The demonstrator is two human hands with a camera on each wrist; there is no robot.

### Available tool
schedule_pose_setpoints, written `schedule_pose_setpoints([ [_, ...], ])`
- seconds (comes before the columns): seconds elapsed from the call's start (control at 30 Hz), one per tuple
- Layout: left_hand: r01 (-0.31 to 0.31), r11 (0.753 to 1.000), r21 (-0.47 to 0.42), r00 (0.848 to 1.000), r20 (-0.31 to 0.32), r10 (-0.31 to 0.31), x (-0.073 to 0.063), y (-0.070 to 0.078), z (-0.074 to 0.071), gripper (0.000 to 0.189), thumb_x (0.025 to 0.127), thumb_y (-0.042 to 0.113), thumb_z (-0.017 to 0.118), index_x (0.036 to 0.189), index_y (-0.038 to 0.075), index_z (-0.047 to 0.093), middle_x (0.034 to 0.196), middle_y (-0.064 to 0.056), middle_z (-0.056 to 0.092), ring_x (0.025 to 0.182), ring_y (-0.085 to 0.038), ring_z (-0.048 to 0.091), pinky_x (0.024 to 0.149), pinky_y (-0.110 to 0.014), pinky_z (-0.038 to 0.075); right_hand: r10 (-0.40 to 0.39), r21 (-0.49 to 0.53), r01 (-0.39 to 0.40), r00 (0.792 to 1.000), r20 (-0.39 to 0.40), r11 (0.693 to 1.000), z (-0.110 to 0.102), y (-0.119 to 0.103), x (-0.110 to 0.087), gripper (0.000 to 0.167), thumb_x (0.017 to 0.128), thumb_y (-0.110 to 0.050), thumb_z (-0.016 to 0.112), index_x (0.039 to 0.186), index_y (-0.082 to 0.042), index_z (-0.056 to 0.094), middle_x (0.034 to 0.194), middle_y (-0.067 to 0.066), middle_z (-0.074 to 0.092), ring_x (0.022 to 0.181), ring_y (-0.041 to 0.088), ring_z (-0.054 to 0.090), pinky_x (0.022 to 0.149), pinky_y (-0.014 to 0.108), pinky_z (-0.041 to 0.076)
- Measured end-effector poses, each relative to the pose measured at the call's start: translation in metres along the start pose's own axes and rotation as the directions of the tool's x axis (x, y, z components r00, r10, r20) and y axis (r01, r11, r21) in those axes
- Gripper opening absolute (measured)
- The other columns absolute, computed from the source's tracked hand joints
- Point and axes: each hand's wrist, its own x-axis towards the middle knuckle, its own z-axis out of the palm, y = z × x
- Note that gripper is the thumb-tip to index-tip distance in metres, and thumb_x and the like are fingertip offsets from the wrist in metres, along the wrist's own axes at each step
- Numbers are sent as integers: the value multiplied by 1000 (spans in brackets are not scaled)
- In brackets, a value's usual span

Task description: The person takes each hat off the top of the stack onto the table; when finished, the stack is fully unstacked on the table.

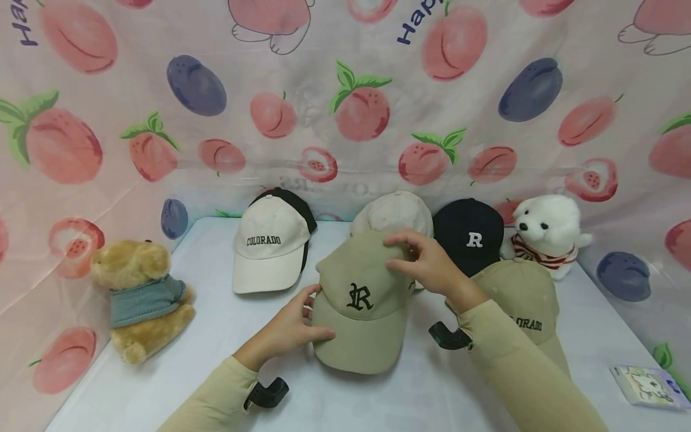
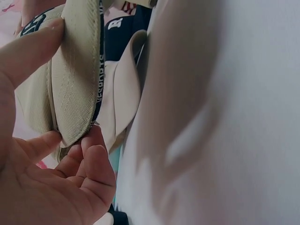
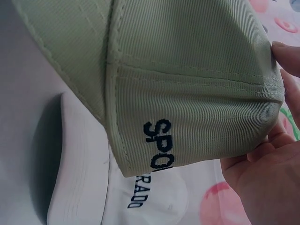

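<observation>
A khaki baseball cap (image 1: pixel 358 345) with a dark gothic R on its front is held up between both hands, brim towards me. My left hand (image 1: pixel 291 330) grips its side where brim meets crown, thumb on the brim; in the left wrist view, fingers curl at the cap's lower edge (image 2: pixel 77 103). My right hand (image 1: pixel 432 267) pinches the upper right of the crown. Dark embroidered letters (image 3: pixel 158 143) show on the cap's side in the right wrist view. Behind it, partly hidden, is a pale cap (image 1: pixel 394 211).
A cream COLORADO cap (image 1: pixel 267 270) overlaps a black cap (image 1: pixel 297 207) at left. A black R cap (image 1: pixel 459 228) and another khaki cap (image 1: pixel 520 288), partly behind my right sleeve, stand right. A teddy bear (image 1: pixel 143 327), white plush dog (image 1: pixel 553 225) and small printed pack (image 1: pixel 648 387) flank them.
</observation>
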Motion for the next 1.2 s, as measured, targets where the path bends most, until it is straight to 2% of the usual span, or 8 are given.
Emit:
schedule_pose_setpoints([
  [0.13,0,1000,19,1000,8,0,3,1,7,96,75,16,90,151,1,34,117,-14,52,97,-23,57,79,-36,50,14,-25,-15,1000,-11,1000,-5,1,-5,33,90,-3,73,121,1,66,127,15,61,98,20,56,79,26,48],
  [0.3,-20,999,25,999,43,19,8,4,17,96,76,18,89,152,0,32,115,-12,55,96,-22,58,79,-38,51,20,-41,-21,999,-28,999,-11,4,-13,34,89,-2,74,122,1,65,128,16,59,102,19,55,83,25,47],
  [0.57,-23,999,24,996,89,21,11,5,31,97,78,17,88,152,-2,30,116,-11,54,97,-21,57,82,-39,50,13,-65,-16,999,-47,998,-19,13,-25,35,88,-1,75,121,1,64,127,15,59,107,12,54,86,20,45],
  [0.83,-44,998,47,992,120,38,15,8,45,96,78,16,87,152,-4,29,110,-7,55,96,-20,55,81,-37,48,39,-116,-47,997,-74,992,-29,23,-38,34,88,-3,76,120,-1,66,125,13,61,108,6,54,89,18,43],
  [1.2,-81,996,34,987,140,75,20,10,62,92,78,7,86,149,-8,31,104,-6,58,89,-16,58,80,-31,48,38,-113,-47,996,-82,993,-40,35,-51,33,88,0,74,120,2,65,123,17,61,104,5,56,84,18,46],
])
